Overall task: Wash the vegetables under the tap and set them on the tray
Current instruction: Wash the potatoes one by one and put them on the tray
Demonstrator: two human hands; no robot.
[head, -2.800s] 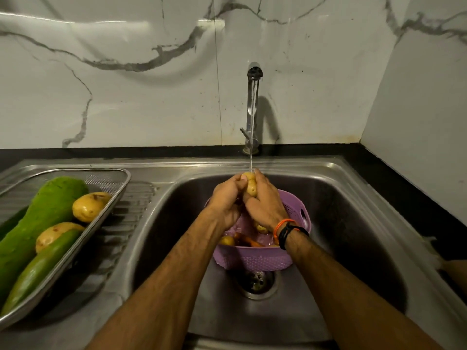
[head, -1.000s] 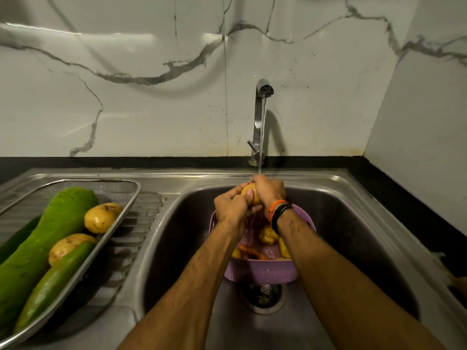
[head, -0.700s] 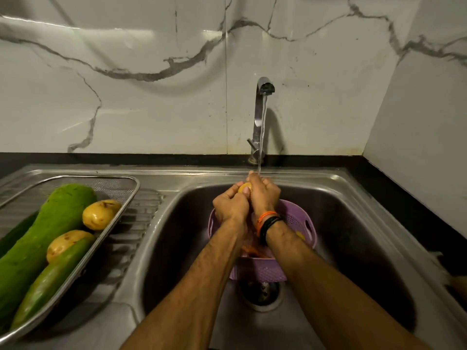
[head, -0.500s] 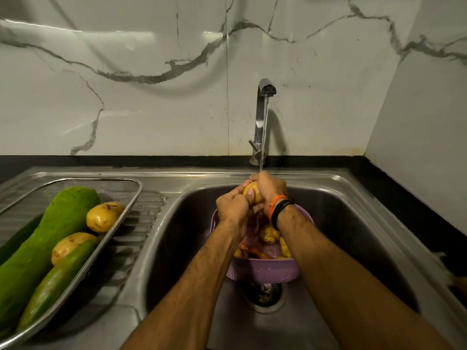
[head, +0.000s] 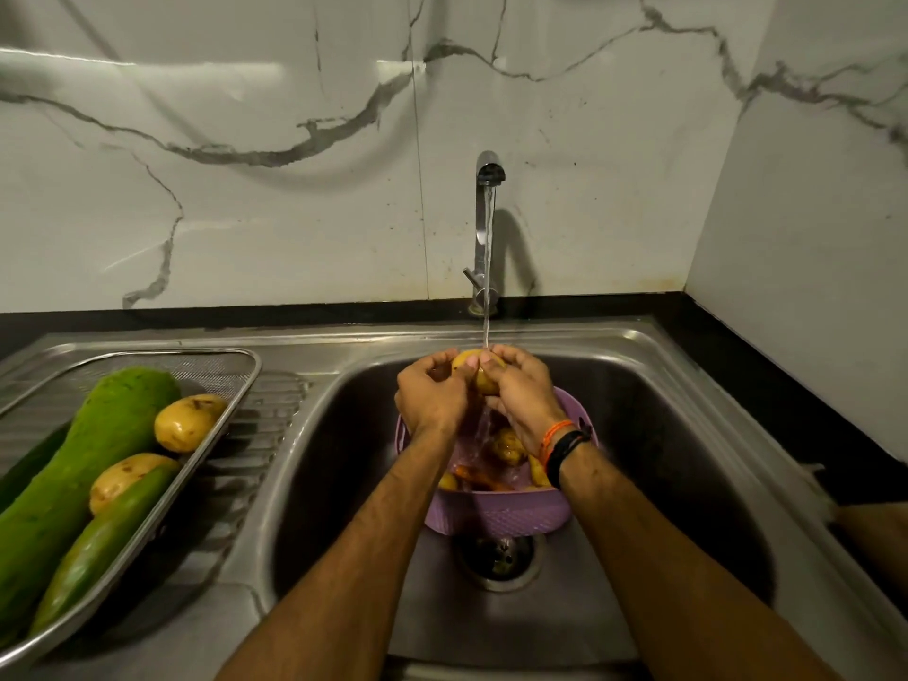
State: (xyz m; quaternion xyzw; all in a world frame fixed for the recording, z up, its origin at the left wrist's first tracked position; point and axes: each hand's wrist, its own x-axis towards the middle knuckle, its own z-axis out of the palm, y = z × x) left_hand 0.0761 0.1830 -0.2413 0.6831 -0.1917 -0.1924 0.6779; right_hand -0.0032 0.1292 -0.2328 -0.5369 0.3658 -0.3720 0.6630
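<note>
Vegetables already washed lie at the far left on the tray (head: 236, 385), a shallow steel mesh tray set on the ribbed drainboard: a large rough-skinned green gourd (head: 88, 464), a smoother, slimmer green gourd (head: 98, 548) beside it, and two smooth yellow potatoes (head: 189, 422), one half tucked behind the slim gourd. Their count and positions match the earlier views, so nothing has been added in the last few seconds.

Moving right into the steel sink (head: 688, 459), the left hand (head: 430, 400) and right hand (head: 523, 400) grip a third potato (head: 479, 373) between them, fingers curled round it from either side, directly under the thin stream from the tap (head: 486, 213). Over the last second the hands have turned about it, the right hand now more open to view with more potato skin exposed; this reads as rubbing in progress, not yet release.

Below the hands sits a lilac perforated plastic basket (head: 496, 513) over the drain, holding further yellow potatoes and something orange, possibly carrot. Judgement: washing is partway done, with several pieces outstanding.
</note>
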